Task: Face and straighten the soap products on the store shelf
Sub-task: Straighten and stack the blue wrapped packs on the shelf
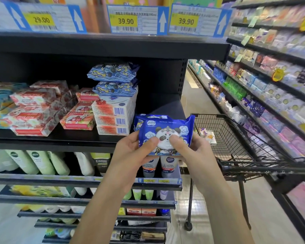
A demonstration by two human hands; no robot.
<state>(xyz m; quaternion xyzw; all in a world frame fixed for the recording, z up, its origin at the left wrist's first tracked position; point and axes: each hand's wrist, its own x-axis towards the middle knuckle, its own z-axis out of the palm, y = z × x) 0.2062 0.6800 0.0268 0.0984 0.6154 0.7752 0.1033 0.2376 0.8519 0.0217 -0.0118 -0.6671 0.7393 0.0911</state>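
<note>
Behind blue pack (165, 131): soap boxes (113, 118) L, cart (227, 138) R.

Two bare hands show: the left hand (130, 152) and the right hand (192, 150). Both are slim, with long, slender fingers and smooth knuckles. The thumb (152, 141) of the left hand has a rounded tip; its nail is too blurred to judge. Behind each hand comes a narrow wrist, uncovered. Behind the wrists run the left forearm (99, 208) and the right forearm (224, 208), both bare along all their visible length. Each forearm broadens with distance from its hand. The bare parts look smooth and even.
</note>
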